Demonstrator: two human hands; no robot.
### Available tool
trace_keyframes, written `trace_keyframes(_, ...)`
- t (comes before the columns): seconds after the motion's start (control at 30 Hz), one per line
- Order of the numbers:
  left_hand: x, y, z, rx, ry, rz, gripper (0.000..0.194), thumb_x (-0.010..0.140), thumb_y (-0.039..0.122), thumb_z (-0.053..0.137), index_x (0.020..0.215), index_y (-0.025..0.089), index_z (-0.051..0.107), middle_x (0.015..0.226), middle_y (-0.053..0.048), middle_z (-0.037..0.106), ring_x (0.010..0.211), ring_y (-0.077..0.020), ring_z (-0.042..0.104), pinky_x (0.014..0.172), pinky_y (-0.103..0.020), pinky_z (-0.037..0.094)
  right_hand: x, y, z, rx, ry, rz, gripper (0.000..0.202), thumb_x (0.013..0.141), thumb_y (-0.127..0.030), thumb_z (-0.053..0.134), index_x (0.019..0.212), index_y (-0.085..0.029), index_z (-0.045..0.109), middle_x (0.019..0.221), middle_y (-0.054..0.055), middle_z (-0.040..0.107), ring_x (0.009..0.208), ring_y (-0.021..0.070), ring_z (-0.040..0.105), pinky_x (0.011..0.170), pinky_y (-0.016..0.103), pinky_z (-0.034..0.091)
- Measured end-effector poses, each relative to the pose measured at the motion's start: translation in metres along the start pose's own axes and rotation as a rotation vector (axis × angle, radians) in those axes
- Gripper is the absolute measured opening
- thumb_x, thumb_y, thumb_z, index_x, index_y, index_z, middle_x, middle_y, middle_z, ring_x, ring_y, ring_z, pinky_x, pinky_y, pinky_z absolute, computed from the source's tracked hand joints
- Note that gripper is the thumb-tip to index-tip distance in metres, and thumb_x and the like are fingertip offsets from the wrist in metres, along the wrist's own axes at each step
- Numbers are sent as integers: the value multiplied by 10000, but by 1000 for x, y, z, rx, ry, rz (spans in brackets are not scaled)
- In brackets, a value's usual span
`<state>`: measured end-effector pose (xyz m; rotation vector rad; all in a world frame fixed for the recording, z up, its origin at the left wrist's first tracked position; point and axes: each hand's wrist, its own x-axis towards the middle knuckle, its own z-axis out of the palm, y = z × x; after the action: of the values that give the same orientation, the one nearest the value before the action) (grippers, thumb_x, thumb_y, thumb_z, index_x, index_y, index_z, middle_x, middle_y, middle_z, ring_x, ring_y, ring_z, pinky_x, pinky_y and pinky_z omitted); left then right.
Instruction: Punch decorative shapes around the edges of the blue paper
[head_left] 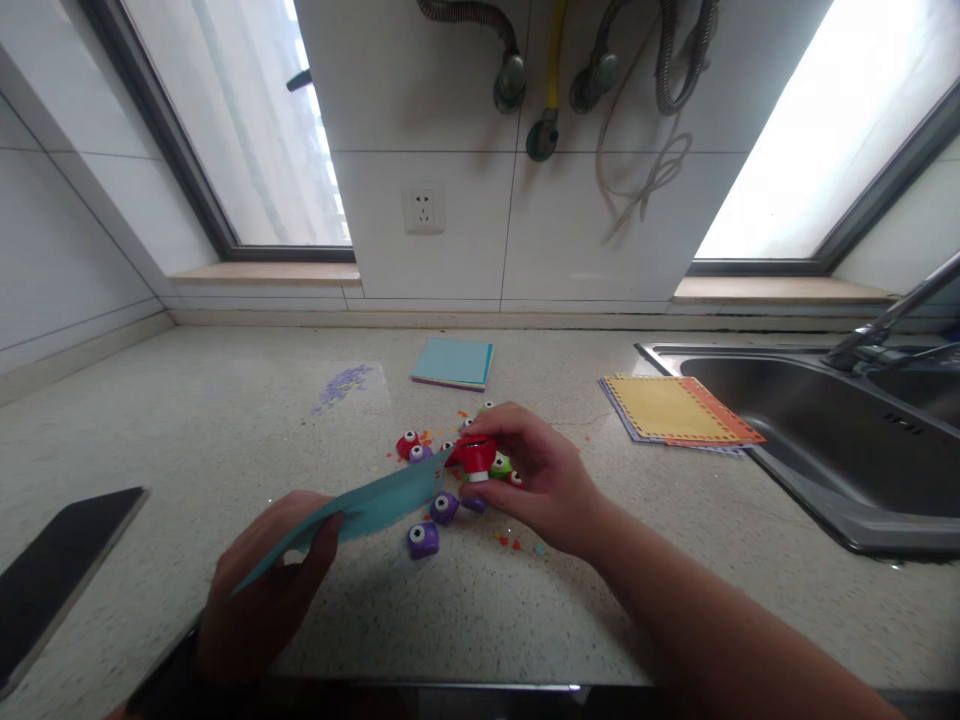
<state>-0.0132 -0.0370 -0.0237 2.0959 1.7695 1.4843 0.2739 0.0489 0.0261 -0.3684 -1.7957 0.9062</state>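
Note:
A blue-green sheet of paper (386, 503) is pinched between the thumb and fingers of my left hand (266, 575), tilted above the counter. My right hand (540, 480) is closed on a red craft punch (477, 457) with a white part at its lower end. The punch touches the sheet's far right corner. Below and around them lie several small punches with eye-like dots: a purple one (423, 540) nearest the front, another purple one (444, 508) behind it, a red one (408, 445) to the left and a green one (500, 465) partly hidden by my right hand.
Small paper bits (516, 544) dot the counter (225, 420). Behind sits a stack of blue paper (454, 362), with purple bits (343, 387) to its left. Yellow and orange sheets (667, 408) rest by the metal sink (817, 440). A dark flat device (64, 565) lies at left.

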Motion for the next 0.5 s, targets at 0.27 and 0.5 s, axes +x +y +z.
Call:
trace_keyframes(0.27,0,-5,0,115,-42,90,86,909,317,642,949,275,706,834,10,750,586,-159,672,573,-254,531,2,-2,1,-3,0,3,406,811,-205,819,1175,-269,650,1085,55,633,993,187,655,881,352,575)
trace_keyframes(0.5,1,-1,-2,93,-38,120,80,916,310,635,946,262,693,820,12,738,564,-148,648,576,-257,526,1,-1,0,-47,-10,-6,408,810,-236,825,1179,-259,653,1082,64,643,1001,197,647,883,363,561)
